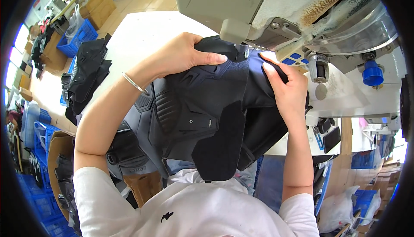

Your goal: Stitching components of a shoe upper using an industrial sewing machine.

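Note:
A large black bag piece (pixel 185 107) with moulded, ribbed padding hangs over the near edge of the white table and down across my lap. My left hand (pixel 183 58) grips its far part left of the needle area, thumb lying on top and the other fingers mostly hidden. On the right, my right hand (pixel 288 86) holds the black fabric between thumb and fingers, close to the needle area. Between both hands, the fabric passes under the presser foot (pixel 243 51) of a sewing machine (pixel 215 4). The machine's head partly covers the stitching spot.
Black bag pieces (pixel 88 75) are stacked at the table's left edge. A phone (pixel 332 140) lies on the right of the white table (pixel 142 27). A blue knob (pixel 372 73) hangs from the machine. Blue crates (pixel 77 38) and cardboard boxes (pixel 98 7) stand on the floor beyond.

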{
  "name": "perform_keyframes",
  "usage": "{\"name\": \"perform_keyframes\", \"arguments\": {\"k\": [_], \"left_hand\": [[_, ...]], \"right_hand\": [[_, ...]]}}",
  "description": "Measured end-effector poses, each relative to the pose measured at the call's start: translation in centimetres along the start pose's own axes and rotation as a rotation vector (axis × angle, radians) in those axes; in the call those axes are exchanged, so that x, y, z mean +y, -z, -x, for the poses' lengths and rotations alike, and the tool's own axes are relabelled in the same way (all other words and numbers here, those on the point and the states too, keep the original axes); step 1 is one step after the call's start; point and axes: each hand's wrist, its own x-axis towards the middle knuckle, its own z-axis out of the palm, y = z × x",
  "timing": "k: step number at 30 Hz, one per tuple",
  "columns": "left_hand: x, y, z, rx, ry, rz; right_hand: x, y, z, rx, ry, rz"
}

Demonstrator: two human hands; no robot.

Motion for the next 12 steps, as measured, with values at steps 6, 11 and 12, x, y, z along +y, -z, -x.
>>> {"name": "perform_keyframes", "arguments": {"k": [6,11,12], "left_hand": [[-0.9,-0.3,-0.5,0.023,-0.047,0.069],[-0.8,-0.3,-0.4,0.012,-0.029,0.103],[-0.7,-0.2,-0.5,-0.006,-0.039,0.125]], "right_hand": [[-0.2,0.1,-0.2,-0.015,-0.083,-0.003],[0.7,0.2,-0.6,-0.029,-0.18,-0.053],[1.0,0.0,-0.7,-0.015,-0.144,-0.119]]}}
